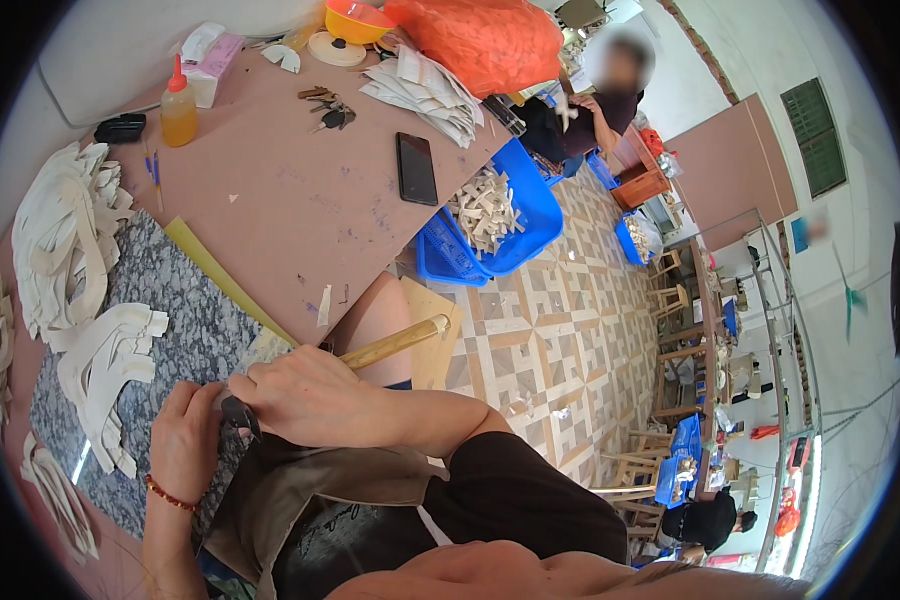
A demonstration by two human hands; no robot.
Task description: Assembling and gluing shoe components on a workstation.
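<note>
My left hand (183, 440), with a red bead bracelet at the wrist, has its fingers curled together over the speckled grey stone slab (195, 290). Right beside it, my right hand (305, 398) is closed around a wooden handle (400, 341) that sticks out to the right; the tool's other end is hidden. Between the two hands shows a small dark piece (238, 415), and which fingers grip it is hard to see. Cut white strips (110, 370) lie in a fanned stack on the slab, left of my hands.
Taller piles of white strips (60, 240) stand at the left. The table (270, 150) also carries a phone (416, 168), keys (332, 115) and a yellow-liquid bottle (178, 110). Blue bins (540, 205) with scraps stand off its right edge. Another person (610, 110) sits beyond.
</note>
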